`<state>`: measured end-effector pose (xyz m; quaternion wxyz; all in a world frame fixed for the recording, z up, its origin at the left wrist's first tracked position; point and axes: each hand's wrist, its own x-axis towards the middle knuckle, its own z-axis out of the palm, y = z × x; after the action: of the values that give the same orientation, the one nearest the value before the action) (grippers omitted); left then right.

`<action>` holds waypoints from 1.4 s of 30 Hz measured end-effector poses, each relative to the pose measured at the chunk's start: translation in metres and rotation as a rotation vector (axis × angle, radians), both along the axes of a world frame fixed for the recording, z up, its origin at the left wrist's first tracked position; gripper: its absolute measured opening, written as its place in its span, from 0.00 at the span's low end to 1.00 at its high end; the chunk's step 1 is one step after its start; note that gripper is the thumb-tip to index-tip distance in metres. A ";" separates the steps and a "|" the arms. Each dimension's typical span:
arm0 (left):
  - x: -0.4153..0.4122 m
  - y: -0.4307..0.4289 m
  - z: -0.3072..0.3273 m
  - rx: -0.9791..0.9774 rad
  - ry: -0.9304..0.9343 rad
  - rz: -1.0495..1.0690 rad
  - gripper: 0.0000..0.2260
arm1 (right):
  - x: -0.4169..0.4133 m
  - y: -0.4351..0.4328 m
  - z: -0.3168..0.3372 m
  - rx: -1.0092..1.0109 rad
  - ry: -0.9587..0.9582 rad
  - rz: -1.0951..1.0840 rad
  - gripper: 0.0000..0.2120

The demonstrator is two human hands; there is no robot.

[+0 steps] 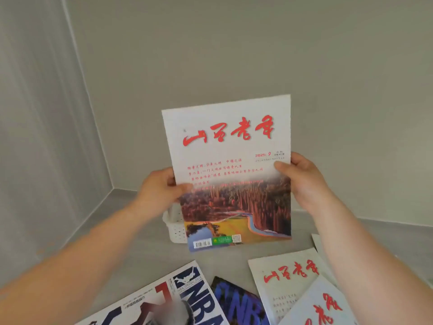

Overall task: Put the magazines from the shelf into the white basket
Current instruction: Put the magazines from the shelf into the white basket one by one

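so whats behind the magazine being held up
Past the lower left edge of the held magazine, part of a white perforated basket shows, with grey wall above. Most of the basket, and anything inside it, is covered.

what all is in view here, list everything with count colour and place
held magazine: one, white cover with red title and a forest photo, upright in the air at centre
white basket: one, white and perforated, on the shelf behind the held magazine, mostly hidden
NBA magazine: one, white and navy, lying front left
blue magazine: one, dark blue and purple, lying front centre
red-title magazines: two, white, lying front right, overlapping
shelf: one, grey
walls: two, grey, meeting at a left corner
left hand: one, grips the held magazine's left edge
right hand: one, grips its right edge
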<state>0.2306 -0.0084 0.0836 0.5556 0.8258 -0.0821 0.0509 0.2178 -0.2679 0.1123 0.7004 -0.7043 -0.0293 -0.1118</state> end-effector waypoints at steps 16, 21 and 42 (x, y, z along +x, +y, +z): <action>0.139 0.007 -0.021 0.087 -0.018 0.175 0.10 | 0.118 0.031 -0.040 -0.123 0.217 -0.140 0.14; 0.154 -0.006 -0.028 0.030 0.010 0.112 0.12 | 0.134 0.018 -0.041 -0.140 0.186 -0.197 0.15; 0.190 -0.004 -0.096 0.222 0.157 0.164 0.12 | 0.164 0.022 -0.111 -0.287 0.251 -0.297 0.14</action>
<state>0.4204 -0.0121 -0.0119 0.4595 0.8876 0.0241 0.0219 0.3820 -0.2456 0.0012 0.5671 -0.8016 0.1461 -0.1201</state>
